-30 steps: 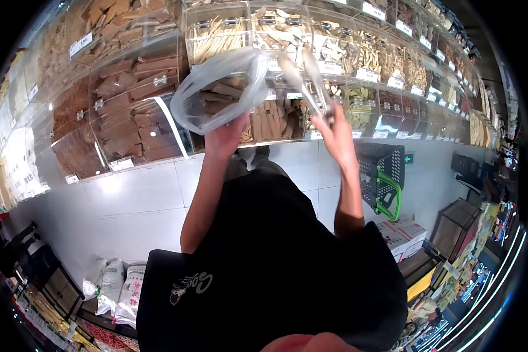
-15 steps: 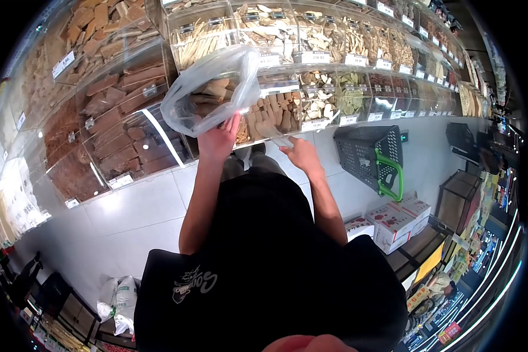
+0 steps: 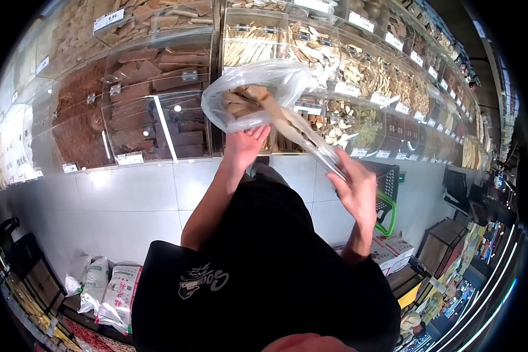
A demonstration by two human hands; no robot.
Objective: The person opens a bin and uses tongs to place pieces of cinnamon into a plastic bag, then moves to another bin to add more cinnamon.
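Note:
My left hand (image 3: 245, 146) grips the lower rim of a clear plastic bag (image 3: 217, 108), fingers at its underside. The bag's mouth gapes, and several brown, bark-like dried pieces (image 3: 240, 104) show inside it. In my right hand (image 3: 358, 185) are long, see-through tongs (image 3: 311, 139), fingers and thumb closed around the handle end. They slant up and left, their tips reaching into the bag's mouth by the brown pieces. Behind the bag stand clear display bins, partly covered by it; one holds thin pale sticks (image 3: 249, 50).
Bins of reddish-brown slabs (image 3: 158, 111) stand at left, sliced dried goods (image 3: 311, 44) at upper right. A shopping basket with a green handle (image 3: 387, 214) sits behind my right forearm. White boxes (image 3: 393, 249) and filled sacks (image 3: 120, 293) lie lower down.
My right hand and the tongs have come up out of the bin area to the bag, tips now at its mouth. The bag has shifted right, and the view has turned.

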